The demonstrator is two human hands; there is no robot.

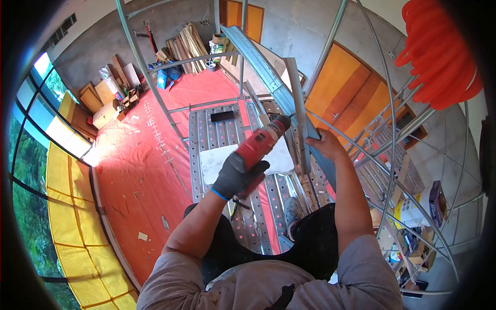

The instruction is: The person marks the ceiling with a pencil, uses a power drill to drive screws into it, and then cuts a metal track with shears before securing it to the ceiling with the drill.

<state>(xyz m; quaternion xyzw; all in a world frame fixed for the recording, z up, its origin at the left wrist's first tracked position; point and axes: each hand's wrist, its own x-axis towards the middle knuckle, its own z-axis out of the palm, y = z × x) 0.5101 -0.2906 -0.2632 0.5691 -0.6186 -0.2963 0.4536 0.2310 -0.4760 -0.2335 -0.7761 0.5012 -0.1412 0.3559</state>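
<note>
A red and black power drill point(258, 145) is held in my left hand point(239, 178), which wears a black glove with a blue cuff. The drill points up and to the right, close to long grey metal profiles point(268, 70). My bare right hand point(328, 146) grips the edge of a metal profile, thumb on its near side. Behind the drill, a white board point(214, 158) lies on the perforated metal platform point(199, 124). A black rectangular object point(222, 117) rests farther back on the platform.
Scaffold poles point(150, 82) frame the platform. Red sheeting point(129, 175) covers the floor below. Wood strips point(191, 46) lean on the far wall. Coiled red hose point(439, 57) hangs at the upper right; a white bucket point(413, 209) stands at right. Windows line the left.
</note>
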